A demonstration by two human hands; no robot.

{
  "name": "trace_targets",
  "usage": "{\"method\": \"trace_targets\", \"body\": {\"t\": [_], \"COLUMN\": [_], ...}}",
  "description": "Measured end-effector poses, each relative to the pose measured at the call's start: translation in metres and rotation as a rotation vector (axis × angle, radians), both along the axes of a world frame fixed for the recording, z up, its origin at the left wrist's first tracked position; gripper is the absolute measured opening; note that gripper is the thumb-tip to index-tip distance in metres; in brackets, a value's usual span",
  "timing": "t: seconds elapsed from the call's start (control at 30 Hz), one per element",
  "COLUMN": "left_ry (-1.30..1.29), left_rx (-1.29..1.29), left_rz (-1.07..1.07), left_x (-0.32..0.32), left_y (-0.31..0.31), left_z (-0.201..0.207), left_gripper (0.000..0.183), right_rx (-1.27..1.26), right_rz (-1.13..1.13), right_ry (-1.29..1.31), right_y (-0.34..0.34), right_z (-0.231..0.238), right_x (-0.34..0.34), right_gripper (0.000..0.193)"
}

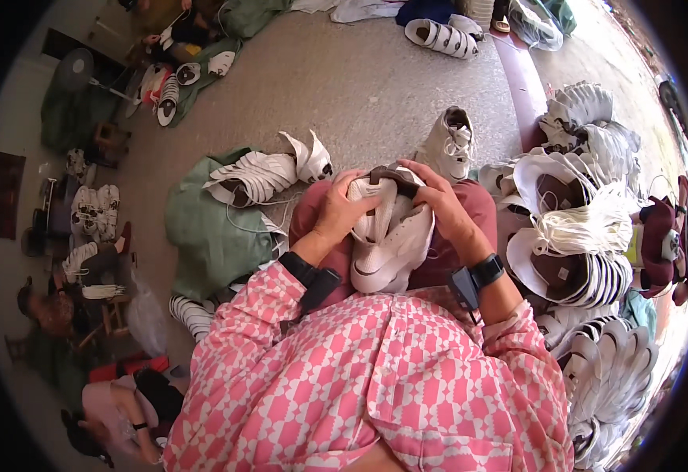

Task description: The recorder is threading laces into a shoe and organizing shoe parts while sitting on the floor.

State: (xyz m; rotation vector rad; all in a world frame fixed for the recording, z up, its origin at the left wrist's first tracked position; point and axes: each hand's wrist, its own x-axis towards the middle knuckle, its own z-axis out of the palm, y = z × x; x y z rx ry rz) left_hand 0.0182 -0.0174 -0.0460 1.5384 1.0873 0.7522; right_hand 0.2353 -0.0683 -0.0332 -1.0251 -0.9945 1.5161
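Grey floor bears heaped shoe pieces while our left hand and right hand pinch a white shoe at its rim.

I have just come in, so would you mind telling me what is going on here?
A person in a pink-and-white shirt holds a whitish shoe over their lap, with the left grip and right grip on opposite sides of its opening. Another shoe stands on the floor ahead. Stacked shoe pieces lie on green cloth to the left; more stacks sit to the right, with a bundle of pale cords among them.
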Motion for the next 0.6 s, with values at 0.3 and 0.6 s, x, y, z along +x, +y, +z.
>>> {"method": "trace_targets", "body": {"t": [0.3, 0.6], "left_ry": [0.428, 0.218], "left_rx": [0.562, 0.076], "left_rz": [0.007, -0.529], "left_x": [0.033, -0.014], "left_y": [-0.008, 0.047], "left_z": [-0.01, 0.025], "left_gripper": [0.062, 0.057], "right_rx": [0.049, 0.454], "right_rz": [-0.192, -0.092], "right_ry": [-0.205, -0.805], "right_y": [0.023, -0.017], "right_z": [-0.035, 0.002], "right_x": [-0.012, -0.01], "right_gripper": [0.041, 0.093]}}
